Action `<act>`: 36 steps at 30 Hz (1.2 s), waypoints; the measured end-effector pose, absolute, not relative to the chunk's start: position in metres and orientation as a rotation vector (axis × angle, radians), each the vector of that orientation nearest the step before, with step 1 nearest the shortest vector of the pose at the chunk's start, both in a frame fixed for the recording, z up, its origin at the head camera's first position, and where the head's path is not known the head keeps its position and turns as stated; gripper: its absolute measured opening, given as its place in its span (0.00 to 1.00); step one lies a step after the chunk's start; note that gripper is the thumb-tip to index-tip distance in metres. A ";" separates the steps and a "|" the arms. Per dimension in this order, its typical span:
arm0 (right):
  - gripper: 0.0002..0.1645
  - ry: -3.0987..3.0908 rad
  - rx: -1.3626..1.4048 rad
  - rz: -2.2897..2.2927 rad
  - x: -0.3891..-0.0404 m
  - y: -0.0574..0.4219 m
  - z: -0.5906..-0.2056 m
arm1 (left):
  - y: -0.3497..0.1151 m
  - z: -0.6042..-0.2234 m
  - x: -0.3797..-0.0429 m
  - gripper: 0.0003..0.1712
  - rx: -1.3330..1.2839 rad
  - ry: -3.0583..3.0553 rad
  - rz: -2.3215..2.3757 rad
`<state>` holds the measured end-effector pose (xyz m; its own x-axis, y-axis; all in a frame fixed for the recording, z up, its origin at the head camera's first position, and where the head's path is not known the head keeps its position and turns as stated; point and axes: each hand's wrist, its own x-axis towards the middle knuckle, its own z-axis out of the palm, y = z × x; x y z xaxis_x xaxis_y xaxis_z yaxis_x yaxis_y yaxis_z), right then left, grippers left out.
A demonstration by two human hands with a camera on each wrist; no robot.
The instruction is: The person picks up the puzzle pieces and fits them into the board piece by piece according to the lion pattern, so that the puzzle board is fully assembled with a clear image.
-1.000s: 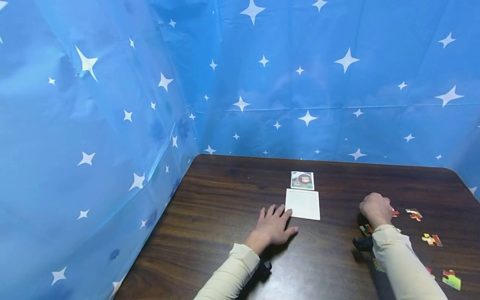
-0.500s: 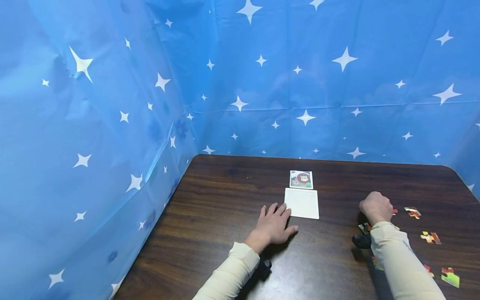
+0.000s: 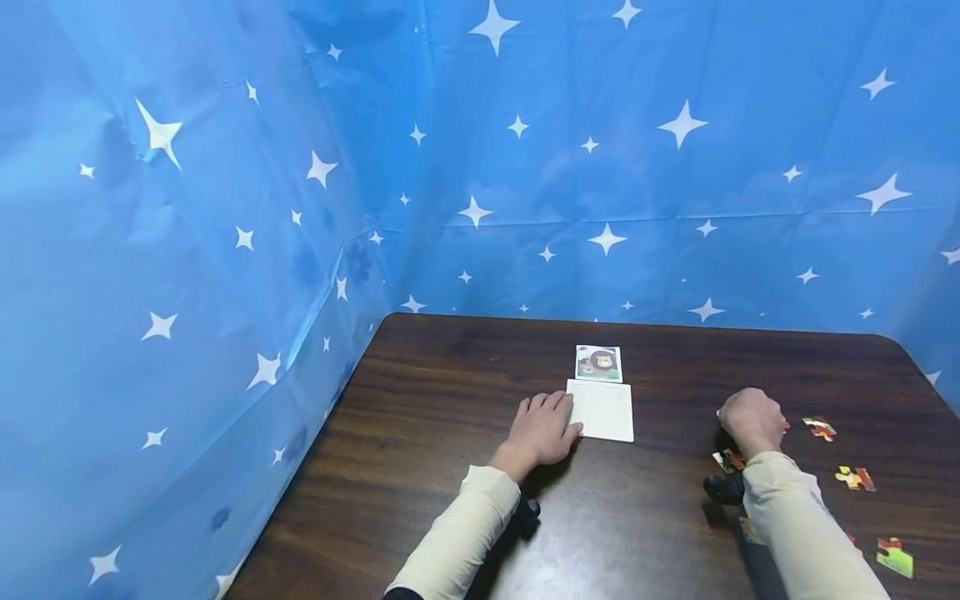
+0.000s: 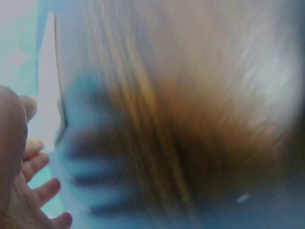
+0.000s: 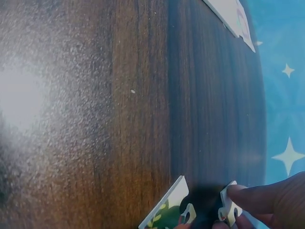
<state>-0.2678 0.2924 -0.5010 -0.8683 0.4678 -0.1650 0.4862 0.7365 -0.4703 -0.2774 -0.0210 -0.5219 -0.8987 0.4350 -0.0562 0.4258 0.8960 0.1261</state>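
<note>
My left hand [image 3: 538,429] lies at the left edge of a square white puzzle tray [image 3: 606,413], fingers loosely extended and the thumb near its lower left corner. In the left wrist view the fingers [image 4: 45,192] are relaxed beside the blurred tray. My right hand [image 3: 752,419] is low over the table's right part. In the right wrist view its thumb and fingers pinch a jigsaw puzzle piece [image 5: 230,206] by the edge, tilted up. Beside it lies another puzzle piece [image 5: 164,208] with a green leaf print. Part of the held piece is hidden by the fingers.
A lion picture card [image 3: 598,363] lies just behind the tray. Several loose puzzle pieces are scattered on the right, among them a yellow-and-red piece [image 3: 855,477] and a green one [image 3: 896,558]. A blue star curtain [image 3: 600,167] hangs behind the dark wooden table [image 3: 450,350].
The left hand's fingers have drawn closer together and the thumb has come in to the tray's lower left corner. The right hand stays in about the same place. The head view has shifted slightly.
</note>
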 end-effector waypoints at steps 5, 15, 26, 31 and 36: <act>0.15 2.935 0.741 -0.862 -0.263 0.290 -0.506 | -0.026 -0.532 -0.290 0.34 0.631 2.938 0.183; 0.20 2.957 0.748 -0.961 -0.266 0.298 -0.508 | -0.028 -0.535 -0.294 0.34 0.678 2.926 0.129; 0.22 2.831 0.800 -1.241 -0.275 0.299 -0.510 | -0.025 -0.534 -0.303 0.35 0.719 2.921 0.013; 0.23 2.603 0.769 -1.630 -0.281 0.292 -0.509 | -0.024 -0.528 -0.305 0.36 0.747 2.906 -0.041; 0.24 2.494 0.742 -1.765 -0.284 0.283 -0.507 | -0.021 -0.522 -0.303 0.41 0.775 2.900 -0.032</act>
